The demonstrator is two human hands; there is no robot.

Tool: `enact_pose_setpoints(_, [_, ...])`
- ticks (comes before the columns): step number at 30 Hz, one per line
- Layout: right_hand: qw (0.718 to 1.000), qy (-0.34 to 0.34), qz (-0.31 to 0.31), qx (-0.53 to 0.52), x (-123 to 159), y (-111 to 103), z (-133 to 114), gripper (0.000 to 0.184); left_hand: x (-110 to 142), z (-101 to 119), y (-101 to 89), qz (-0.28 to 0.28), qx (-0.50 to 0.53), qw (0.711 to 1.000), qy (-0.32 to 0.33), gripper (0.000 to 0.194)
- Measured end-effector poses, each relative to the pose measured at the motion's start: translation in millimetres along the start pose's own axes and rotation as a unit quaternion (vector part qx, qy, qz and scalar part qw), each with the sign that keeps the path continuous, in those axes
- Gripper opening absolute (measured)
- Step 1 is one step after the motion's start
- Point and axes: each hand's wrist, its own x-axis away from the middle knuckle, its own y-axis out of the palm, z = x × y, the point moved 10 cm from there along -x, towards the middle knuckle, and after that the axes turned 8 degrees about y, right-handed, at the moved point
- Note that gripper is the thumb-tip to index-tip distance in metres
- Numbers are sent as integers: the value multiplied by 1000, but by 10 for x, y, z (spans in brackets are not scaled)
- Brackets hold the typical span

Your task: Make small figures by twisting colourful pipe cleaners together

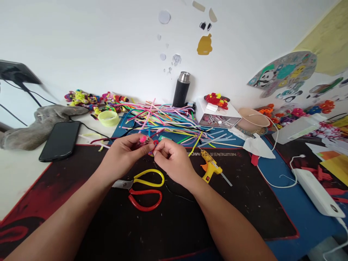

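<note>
The desk is carrying a black mat, a sprawling pile of pipe cleaners, scissors and a glue gun. Above the mat, the left hand and right hand are pinching a small pink and red twisted piece, both grips closing narrowly on it. Pinched so lightly, it could be slipping loose or unwinding.

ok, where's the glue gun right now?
Head view: the yellow glue gun lies on the black desk mat, just right of the right hand, below the pile of pipe cleaners; neither hand touches it.
</note>
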Motion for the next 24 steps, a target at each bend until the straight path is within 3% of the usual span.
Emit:
enact_pose_setpoints(5, [1000,4,12,-4,-15,-16,24,10,-14,-10,-55,-7,-46,999,-6,31])
enact_pose_setpoints(13, [993,38,-23,-113,-21,60,87,19,8,-57,-20,43,81,994,-52,35])
enact_pose_setpoints(19, [990,46,-15,-136,-22,45,104,19,31,-112,39,20,90,994,-64,36])
enact_pose_setpoints(24, [997,28,12,-72,-20,-21,55,14,6,-140,-15,-22,29,998,-45,34])
